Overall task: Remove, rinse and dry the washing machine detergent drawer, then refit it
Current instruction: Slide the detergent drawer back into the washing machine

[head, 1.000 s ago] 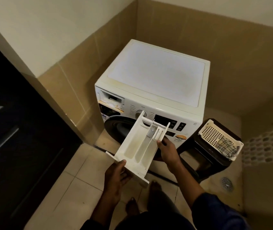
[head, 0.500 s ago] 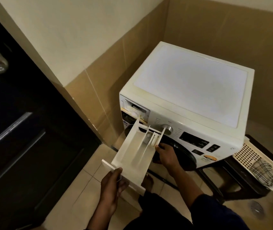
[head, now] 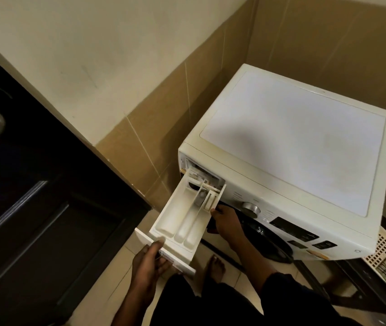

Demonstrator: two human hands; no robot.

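While both hands carry it, the drawer (head: 182, 222) sits at the washer's (head: 293, 142) slot (head: 202, 171), rear end first.
Left hand (head: 149, 262) grips the drawer's front panel, thumb on top and fingers curled beneath; this looks meant to push and steer from the end farthest from the washer. Right hand (head: 224, 222) clasps the drawer's right side wall, thumb at the rim, which seems meant to bear the weight and keep the body level with the slot's runners. Drawer slopes up toward the washer's upper left corner, its compartments open and showing no pooled water. Whether the rear end has entered the slot cannot be told. Judged step: refitting. Against the earlier frames, the drawer was held lower, before the washer's round door and short of the slot; it is now raised and lined up with the slot mouth, with both grips unchanged.
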